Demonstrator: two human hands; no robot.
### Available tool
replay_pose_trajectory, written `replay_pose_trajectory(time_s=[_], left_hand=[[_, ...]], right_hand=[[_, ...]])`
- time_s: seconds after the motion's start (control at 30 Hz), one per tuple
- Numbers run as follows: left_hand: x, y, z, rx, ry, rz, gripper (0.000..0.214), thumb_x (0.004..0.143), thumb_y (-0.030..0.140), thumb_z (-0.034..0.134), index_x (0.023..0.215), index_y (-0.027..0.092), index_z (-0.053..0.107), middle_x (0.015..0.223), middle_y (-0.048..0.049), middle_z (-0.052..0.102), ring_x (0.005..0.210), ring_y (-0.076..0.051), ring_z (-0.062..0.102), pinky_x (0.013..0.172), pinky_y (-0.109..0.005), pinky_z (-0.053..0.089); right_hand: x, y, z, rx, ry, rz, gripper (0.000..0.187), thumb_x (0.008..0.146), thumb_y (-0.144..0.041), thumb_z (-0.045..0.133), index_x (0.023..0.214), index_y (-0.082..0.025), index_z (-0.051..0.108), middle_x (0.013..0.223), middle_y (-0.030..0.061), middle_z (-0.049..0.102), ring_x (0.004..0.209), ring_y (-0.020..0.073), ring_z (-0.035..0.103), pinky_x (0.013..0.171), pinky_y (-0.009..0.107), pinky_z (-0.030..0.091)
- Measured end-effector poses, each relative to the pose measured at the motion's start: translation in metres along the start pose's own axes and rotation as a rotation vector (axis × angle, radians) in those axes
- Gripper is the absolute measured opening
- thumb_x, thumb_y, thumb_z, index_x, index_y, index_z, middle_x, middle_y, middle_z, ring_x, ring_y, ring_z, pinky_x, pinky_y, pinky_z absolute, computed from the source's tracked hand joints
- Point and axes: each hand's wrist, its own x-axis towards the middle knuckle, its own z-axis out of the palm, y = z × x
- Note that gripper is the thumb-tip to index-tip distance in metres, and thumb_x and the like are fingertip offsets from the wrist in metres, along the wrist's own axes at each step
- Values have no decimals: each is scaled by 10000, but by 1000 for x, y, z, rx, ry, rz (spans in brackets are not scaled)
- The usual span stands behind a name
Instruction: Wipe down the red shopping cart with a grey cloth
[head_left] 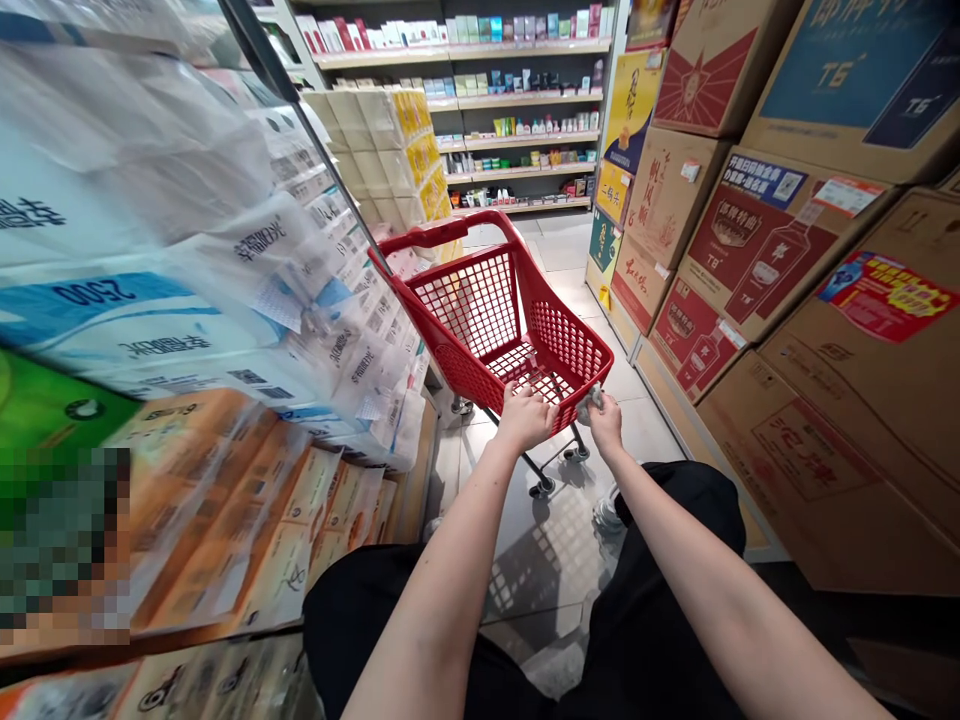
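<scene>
Red wheeled shopping basket (574, 350) is standing directly ahead of the person, its long axis running away down the aisle, with the left hand (527, 418) gripping its near rim, fingers closed, and the right hand (604, 422) pinching a small whitish item (589, 401) at the rim's corner. Wrapped toilet-paper packs (247, 300) are crowding the left, liquor cartons (757, 240) are lining the right, and shelves of boxed goods (480, 110) are standing beyond.

A left hand (527, 418) and a right hand (606, 422) clasp the near rim of a red mesh wheeled shopping basket (480, 310), the right apparently also pinching a small crumpled pale item (589, 400).
</scene>
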Motion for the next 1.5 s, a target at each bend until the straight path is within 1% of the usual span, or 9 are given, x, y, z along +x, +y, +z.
replay_pose_trajectory(time_s=[0.17,0.33,0.43,0.6,0.77,0.97,1.13,1.37,1.5], left_hand=[[-3,-4,-2,-12,3,0,518,926,401,293,668,200,694,819,-69,694,909,-217,518,1018,-514,162],[-4,-6,-2,-9,3,22,515,928,387,293,655,204,690,783,-51,686,879,-205,520,1016,-498,172],[-3,-4,-2,7,-5,20,509,928,376,294,653,210,690,796,-49,687,881,-203,519,1025,-499,160],[-4,-1,-2,19,-5,9,500,923,398,307,668,223,699,808,-49,686,882,-203,517,1033,-506,144],[-4,-2,-1,3,4,9,520,930,392,286,675,212,702,815,-61,687,895,-208,516,1027,-510,136],[0,-1,-1,16,-31,9,525,927,418,289,682,206,701,814,-59,687,881,-205,509,1012,-507,156],[2,2,-2,20,-33,-7,538,928,440,282,673,209,697,831,-54,691,897,-205,506,1010,-503,158],[6,3,0,20,-8,-3,540,940,395,250,683,200,683,820,-54,691,894,-195,505,991,-490,181],[5,3,-3,38,-20,18,478,921,348,302,659,199,673,820,-53,686,888,-196,499,980,-483,194]], right_hand=[[-1,-1,-22,158,-157,119,354,746,-490,532,760,-150,632,632,27,624,602,170,560,571,266,430],[7,-4,-27,167,67,219,378,690,-482,555,831,-137,620,664,34,638,613,167,561,564,258,421],[17,-9,-20,151,100,209,365,705,-479,516,795,-140,617,649,31,633,618,168,555,576,260,420],[11,-3,-12,101,66,145,296,730,-433,492,765,-166,616,689,44,643,668,187,567,624,276,430],[-19,12,-12,57,-91,129,273,699,-425,548,783,-173,606,730,56,652,694,199,574,654,287,429],[5,6,-14,-77,223,287,361,717,-370,520,1030,-190,512,887,61,621,801,208,566,740,315,415],[36,-16,-6,-159,212,198,280,743,-262,453,1002,-176,515,970,114,555,948,243,514,849,370,399],[-27,-36,6,-91,67,-143,316,907,-350,319,894,-158,570,1119,156,458,1091,219,453,972,381,353],[-43,-38,10,-29,21,-141,275,878,-351,399,889,-163,599,1100,137,503,1068,205,490,948,353,381]])
